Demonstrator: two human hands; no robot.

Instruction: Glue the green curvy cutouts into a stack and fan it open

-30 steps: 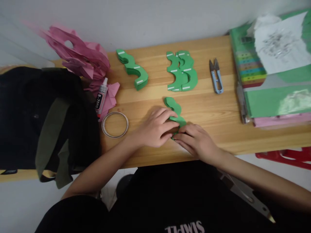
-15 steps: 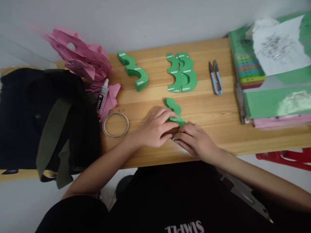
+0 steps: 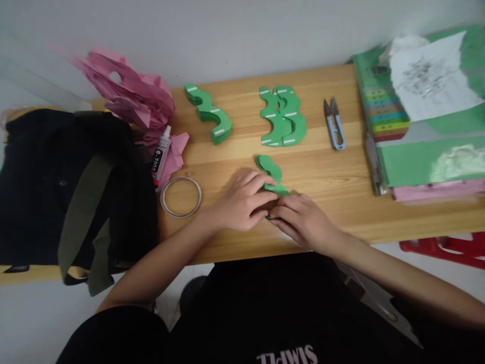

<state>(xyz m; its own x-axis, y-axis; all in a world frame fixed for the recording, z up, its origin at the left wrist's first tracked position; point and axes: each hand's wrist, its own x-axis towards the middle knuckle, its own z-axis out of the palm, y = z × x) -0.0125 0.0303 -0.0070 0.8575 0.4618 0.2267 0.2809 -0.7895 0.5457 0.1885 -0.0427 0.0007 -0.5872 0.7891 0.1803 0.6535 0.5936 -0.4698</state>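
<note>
A wavy green paper cutout [image 3: 273, 171] lies near the table's front edge, its lower part covered by my fingers. My left hand [image 3: 248, 200] grips its left side with bent fingers. On its lower right end, my right hand [image 3: 303, 220] is closed, the fingertips pressed together. Beyond my hands are stacked green wavy cutouts [image 3: 283, 117] with white strips on them. A second stack of green cutouts [image 3: 212, 114] sits farther left, also bearing white strips.
Thread snips [image 3: 334, 125] lie to the right, near a green folder [image 3: 417, 162] with torn white paper [image 3: 432, 76]. To the left are a tape roll [image 3: 181, 197], a B-7000 glue tube [image 3: 161, 154], crumpled pink paper [image 3: 132, 93] and a black bag [image 3: 38, 187]. A red stool [image 3: 443, 247] stands below.
The view has shifted slightly. Both hands stay on the green cutout in nearly the same pose.
</note>
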